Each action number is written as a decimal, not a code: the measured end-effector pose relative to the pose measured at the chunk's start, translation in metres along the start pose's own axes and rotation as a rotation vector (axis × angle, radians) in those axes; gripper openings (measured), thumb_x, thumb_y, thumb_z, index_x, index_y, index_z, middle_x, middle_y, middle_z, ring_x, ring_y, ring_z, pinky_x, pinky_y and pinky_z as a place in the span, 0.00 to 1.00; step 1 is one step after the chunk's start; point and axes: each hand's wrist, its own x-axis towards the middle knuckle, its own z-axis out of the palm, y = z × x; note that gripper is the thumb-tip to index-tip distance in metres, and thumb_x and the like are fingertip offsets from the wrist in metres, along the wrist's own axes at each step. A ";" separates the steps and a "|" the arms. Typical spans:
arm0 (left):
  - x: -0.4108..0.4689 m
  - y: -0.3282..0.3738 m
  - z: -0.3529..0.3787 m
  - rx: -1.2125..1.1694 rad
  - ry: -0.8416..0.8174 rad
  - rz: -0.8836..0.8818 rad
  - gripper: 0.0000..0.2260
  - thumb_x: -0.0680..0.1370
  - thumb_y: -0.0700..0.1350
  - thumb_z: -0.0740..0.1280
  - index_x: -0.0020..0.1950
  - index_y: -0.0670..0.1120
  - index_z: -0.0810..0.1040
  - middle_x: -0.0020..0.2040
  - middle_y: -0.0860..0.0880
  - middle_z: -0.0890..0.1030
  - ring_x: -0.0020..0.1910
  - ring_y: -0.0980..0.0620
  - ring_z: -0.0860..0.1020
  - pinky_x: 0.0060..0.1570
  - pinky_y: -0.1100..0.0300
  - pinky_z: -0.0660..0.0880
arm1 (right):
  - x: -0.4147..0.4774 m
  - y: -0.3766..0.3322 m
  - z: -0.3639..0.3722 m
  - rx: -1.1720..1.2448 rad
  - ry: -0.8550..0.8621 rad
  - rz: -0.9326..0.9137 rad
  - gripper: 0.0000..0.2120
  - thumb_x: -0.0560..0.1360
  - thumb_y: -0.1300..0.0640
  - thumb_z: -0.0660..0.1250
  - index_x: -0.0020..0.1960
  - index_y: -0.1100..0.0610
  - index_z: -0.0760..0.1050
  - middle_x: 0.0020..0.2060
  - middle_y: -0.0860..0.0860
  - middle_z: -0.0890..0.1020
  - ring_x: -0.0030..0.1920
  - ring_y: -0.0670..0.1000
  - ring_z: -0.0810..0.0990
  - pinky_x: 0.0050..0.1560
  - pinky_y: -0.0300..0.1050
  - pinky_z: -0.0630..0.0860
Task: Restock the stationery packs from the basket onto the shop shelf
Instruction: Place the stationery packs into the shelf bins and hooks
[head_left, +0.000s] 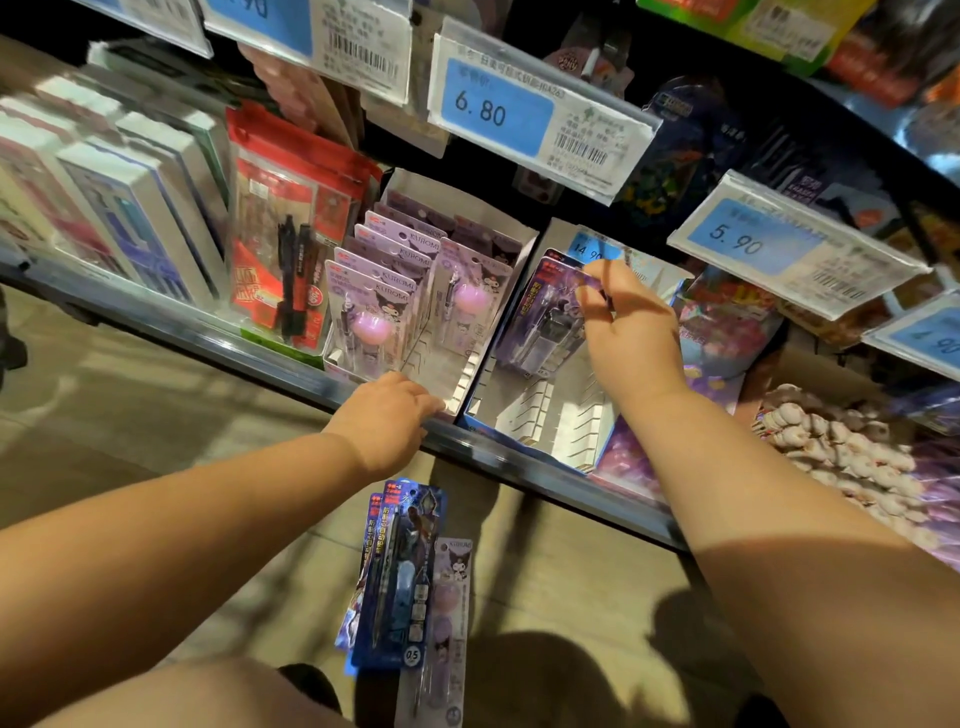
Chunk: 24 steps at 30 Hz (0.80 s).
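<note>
On the shop shelf (249, 343) two white display boxes stand side by side. Rows of upright lilac Kuromi pen packs (382, 291) fill the left box (457, 208). My left hand (387, 415) rests on that box's front edge at the shelf rail, fingers lying fairly straight. The right box (545, 421) shows bare slotted dividers in front. My right hand (631, 332) pinches the top of a purple-blue pen pack (545, 317) that stands upright in this box. Below the shelf, between my arms, lie two blue pen packs (397, 577) and one Kuromi pack (451, 608). No basket is visible.
Red pen packs (280, 234) and white boxed sets (130, 208) stand left of the Kuromi box. Price tags reading 6.80 (493, 111) and 5.90 (737, 241) hang from the shelf above. Small plush charms (831, 441) fill a box at the right. Tiled floor (130, 389) lies below.
</note>
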 end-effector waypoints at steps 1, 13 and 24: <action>0.000 0.000 0.000 -0.002 -0.004 0.001 0.19 0.80 0.47 0.61 0.71 0.54 0.70 0.67 0.52 0.74 0.66 0.50 0.67 0.67 0.54 0.67 | 0.001 -0.001 0.000 -0.007 -0.010 0.004 0.10 0.81 0.56 0.58 0.58 0.57 0.74 0.43 0.54 0.77 0.42 0.56 0.75 0.40 0.41 0.68; -0.003 0.002 -0.004 -0.041 -0.032 -0.027 0.21 0.79 0.51 0.63 0.72 0.54 0.68 0.68 0.52 0.73 0.68 0.50 0.66 0.68 0.53 0.66 | 0.001 -0.001 0.006 -0.128 -0.070 -0.053 0.11 0.81 0.57 0.57 0.59 0.59 0.73 0.46 0.59 0.78 0.44 0.59 0.76 0.41 0.42 0.65; -0.006 0.000 -0.001 -0.070 -0.034 -0.004 0.24 0.78 0.50 0.64 0.74 0.51 0.67 0.69 0.50 0.72 0.69 0.48 0.64 0.69 0.50 0.65 | -0.006 0.015 0.017 -0.252 -0.206 0.034 0.15 0.81 0.56 0.56 0.67 0.55 0.68 0.58 0.61 0.76 0.55 0.61 0.76 0.45 0.44 0.67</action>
